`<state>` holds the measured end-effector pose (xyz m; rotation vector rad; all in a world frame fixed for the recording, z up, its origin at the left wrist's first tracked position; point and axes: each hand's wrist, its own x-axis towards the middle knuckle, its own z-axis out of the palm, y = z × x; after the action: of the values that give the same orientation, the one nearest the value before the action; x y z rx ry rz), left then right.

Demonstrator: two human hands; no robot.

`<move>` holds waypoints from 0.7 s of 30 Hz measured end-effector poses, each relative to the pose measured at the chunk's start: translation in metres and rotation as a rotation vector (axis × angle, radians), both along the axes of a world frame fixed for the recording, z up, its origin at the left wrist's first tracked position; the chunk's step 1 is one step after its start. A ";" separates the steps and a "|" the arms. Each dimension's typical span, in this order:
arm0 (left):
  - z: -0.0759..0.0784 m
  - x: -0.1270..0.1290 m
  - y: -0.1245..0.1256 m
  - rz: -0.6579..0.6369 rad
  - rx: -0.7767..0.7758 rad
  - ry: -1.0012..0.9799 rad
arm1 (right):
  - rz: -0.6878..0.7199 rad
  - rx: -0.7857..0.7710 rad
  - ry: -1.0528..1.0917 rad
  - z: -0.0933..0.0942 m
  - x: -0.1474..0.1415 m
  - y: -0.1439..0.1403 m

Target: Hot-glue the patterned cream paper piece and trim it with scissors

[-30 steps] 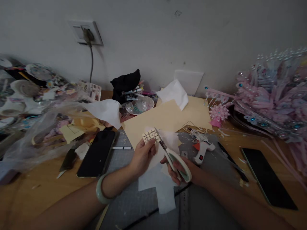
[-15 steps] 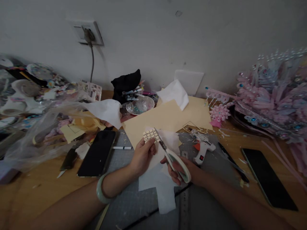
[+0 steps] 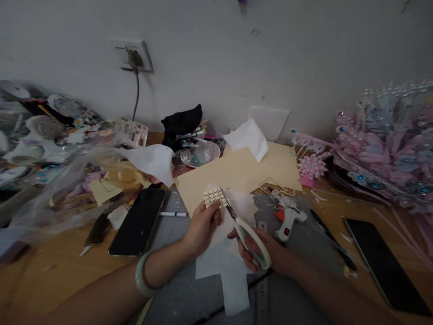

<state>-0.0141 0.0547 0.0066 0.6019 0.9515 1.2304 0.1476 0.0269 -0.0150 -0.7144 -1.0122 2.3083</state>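
My left hand (image 3: 201, 227) pinches a small cream paper piece (image 3: 214, 197) drawn with a scale-like pattern, held up above the grey cutting mat (image 3: 176, 289). A pale green bangle (image 3: 141, 275) circles that wrist. My right hand (image 3: 257, 247) grips white-handled scissors (image 3: 246, 229), whose blades meet the right edge of the paper piece. White tissue paper (image 3: 230, 271) lies on the mat under both hands.
A black phone (image 3: 138, 221) lies left of the mat, another dark phone (image 3: 385, 266) at the right. A white glue gun (image 3: 287, 216), cream card sheets (image 3: 237, 171), a marker (image 3: 173, 214), a craft knife (image 3: 96, 232), a glass bowl (image 3: 199, 154) and a pink beaded ornament (image 3: 382, 144) crowd the wooden table.
The camera tilted slightly, shifting the scene down and right. Both hands hold the same pose, with the scissor blades still at the paper piece's edge.
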 end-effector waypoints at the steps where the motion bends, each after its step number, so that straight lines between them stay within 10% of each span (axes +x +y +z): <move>1: 0.000 0.000 0.000 -0.015 0.001 0.000 | -0.001 -0.007 -0.001 0.000 0.000 0.000; 21: -0.002 -0.002 0.000 -0.157 0.005 0.021 | -0.002 0.043 -0.020 0.003 0.002 -0.001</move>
<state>-0.0164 0.0542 0.0043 0.6823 0.9013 1.0886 0.1499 0.0261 -0.0122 -0.7221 -1.0657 2.2750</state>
